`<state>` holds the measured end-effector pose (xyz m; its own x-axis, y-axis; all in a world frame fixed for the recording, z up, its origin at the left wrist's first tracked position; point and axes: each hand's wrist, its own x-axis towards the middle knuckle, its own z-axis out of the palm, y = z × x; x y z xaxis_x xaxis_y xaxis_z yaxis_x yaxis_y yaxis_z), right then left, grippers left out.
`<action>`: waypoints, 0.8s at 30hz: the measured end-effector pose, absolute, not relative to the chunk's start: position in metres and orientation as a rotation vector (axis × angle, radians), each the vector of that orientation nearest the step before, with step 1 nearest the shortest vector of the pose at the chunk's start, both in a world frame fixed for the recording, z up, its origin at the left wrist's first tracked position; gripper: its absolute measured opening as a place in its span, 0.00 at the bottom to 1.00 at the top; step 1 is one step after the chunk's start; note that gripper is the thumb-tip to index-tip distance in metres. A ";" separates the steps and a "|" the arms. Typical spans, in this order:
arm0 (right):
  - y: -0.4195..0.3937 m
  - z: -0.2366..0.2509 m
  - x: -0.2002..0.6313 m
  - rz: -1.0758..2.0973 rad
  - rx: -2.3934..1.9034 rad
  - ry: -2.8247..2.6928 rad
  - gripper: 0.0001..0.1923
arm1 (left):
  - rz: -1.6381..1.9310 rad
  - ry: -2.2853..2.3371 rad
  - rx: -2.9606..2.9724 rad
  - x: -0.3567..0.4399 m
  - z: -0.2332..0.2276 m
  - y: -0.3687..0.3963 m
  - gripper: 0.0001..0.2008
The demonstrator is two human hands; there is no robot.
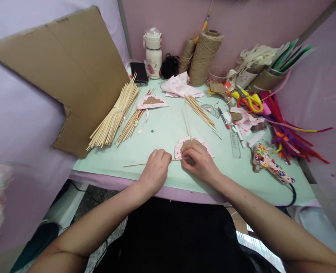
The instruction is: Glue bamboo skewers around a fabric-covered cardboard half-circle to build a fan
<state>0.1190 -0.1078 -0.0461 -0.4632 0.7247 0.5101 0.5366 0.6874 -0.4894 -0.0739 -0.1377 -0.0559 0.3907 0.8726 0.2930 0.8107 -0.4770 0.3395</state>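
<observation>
My left hand (155, 168) is closed around a thin bamboo stick (133, 164) that lies flat on the pale green mat (156, 132) and points right. My right hand (200, 160) presses down on a half-round cardboard piece edged with pink fabric (194, 143), where the stick's right end meets it. Another stick (188, 125) sticks up from the top of that piece. A second half-round piece (152, 101) lies further back.
A big bundle of bamboo sticks (115, 115) lies at left beside a leaning cardboard sheet (68, 64). At the back stand a phone (139, 71), a bottle (153, 53) and twine spools (203, 57). Scissors (251, 100), a ruler (235, 142), pipe cleaners (289, 132) and a fabric-covered glue gun (270, 163) crowd the right.
</observation>
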 end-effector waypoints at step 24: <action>-0.110 -0.050 0.121 0.522 -1.002 -2.115 0.08 | 0.738 1.452 2.405 -0.075 -0.056 -0.132 0.08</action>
